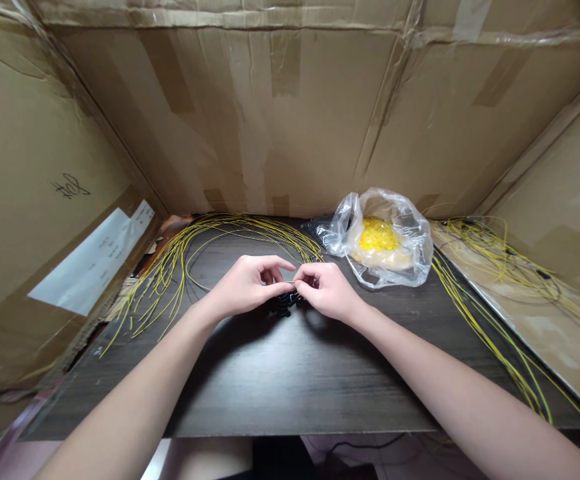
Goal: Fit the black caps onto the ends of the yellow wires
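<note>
My left hand (247,287) and my right hand (325,290) meet above the middle of the dark wood-grain table (290,393). Their fingertips pinch a thin yellow wire (295,282), and the fingers hide its held part. Just below them lies a small heap of black connector-like parts (284,305). A loose bundle of yellow wires (185,260) curves across the table left of my left hand. Right of my right hand stands a clear plastic bag (380,240) holding small yellow pieces (377,235).
Taped cardboard walls (220,120) enclose the back and sides of the table. More yellow and black wires (480,313) trail over a cardboard sheet (535,300) at right. White paper (93,263) is stuck to the left wall.
</note>
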{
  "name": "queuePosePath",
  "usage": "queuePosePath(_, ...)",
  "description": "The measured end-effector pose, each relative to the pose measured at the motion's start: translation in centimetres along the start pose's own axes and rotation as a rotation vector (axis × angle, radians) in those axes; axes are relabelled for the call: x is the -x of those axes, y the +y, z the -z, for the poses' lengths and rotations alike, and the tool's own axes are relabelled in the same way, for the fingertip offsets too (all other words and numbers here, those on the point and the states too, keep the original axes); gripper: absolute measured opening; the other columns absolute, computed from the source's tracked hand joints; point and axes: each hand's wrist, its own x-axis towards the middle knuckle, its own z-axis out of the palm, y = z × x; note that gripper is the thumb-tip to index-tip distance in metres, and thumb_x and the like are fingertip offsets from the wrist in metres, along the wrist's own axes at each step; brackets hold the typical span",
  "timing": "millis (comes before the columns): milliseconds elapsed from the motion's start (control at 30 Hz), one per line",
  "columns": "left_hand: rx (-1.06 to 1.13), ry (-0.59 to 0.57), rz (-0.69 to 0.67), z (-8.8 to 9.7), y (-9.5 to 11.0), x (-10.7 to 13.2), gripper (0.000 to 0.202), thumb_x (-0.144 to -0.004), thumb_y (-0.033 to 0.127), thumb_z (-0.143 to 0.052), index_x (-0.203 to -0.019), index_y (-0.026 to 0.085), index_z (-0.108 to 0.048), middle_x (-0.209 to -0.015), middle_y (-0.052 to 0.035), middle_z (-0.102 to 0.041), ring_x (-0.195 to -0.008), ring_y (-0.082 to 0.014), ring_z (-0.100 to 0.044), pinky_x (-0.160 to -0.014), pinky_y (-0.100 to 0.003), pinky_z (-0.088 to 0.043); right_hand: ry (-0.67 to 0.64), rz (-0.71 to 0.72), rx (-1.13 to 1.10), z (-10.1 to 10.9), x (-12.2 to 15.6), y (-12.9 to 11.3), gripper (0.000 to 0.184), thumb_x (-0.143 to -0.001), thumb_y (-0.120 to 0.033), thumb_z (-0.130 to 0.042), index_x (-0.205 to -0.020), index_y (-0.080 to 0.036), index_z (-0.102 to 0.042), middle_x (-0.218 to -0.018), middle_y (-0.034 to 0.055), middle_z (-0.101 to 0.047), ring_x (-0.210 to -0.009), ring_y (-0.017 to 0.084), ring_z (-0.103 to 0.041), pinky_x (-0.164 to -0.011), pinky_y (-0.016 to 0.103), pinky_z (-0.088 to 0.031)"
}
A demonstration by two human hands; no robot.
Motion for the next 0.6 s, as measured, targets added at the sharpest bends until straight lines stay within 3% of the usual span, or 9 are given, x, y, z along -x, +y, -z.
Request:
queuePosePath(133,0.013,0.007,-0.048,-0.28,0.10,-0.02,0.029,-0.085,0.030,-0.069,-0.111,0.018,-0.073,-0.081,-0.0030,-0.073,-0.070,-0.0150,-0.064,-0.067,-0.026,-0.048,0.006,-0.021,-0.043,0.06,-0.08,-0.06,0.015,-0.078,-0.010,-0.055,-0.066,-0.014,-0.064,-0.060,-0.0017,-0.060,-0.055,0.009,-0.050,-0.055,0.021,-0.037)
queuePosePath(267,0.030,0.000,-0.086,-0.53,0.16,-0.01,0.021,-0.088,0.029,-0.066,-0.102,0.018,-0.077,-0.088,-0.0047,-0.077,-0.074,-0.0157,-0.067,-0.068,-0.024,-0.049,0.010,-0.025,-0.059,0.10,-0.05,-0.05,0.016,-0.080,-0.012,-0.056,-0.068,-0.013,-0.066,-0.063,-0.0006,-0.062,-0.056,0.009,-0.051,-0.055,0.021,-0.038)
queuePosePath(600,-0.063,0.008,-0.070,-0.52,0.49,0.08,0.018,-0.089,0.028,-0.063,-0.086,0.016,-0.076,-0.080,-0.0027,-0.075,-0.070,-0.0143,-0.066,-0.066,-0.024,-0.046,-0.003,-0.046,-0.068,0.12,0.00,0.22,0.016,-0.081,-0.015,-0.056,-0.069,-0.013,-0.067,-0.061,-0.0005,-0.062,-0.055,0.009,-0.050,-0.054,0.021,-0.038)
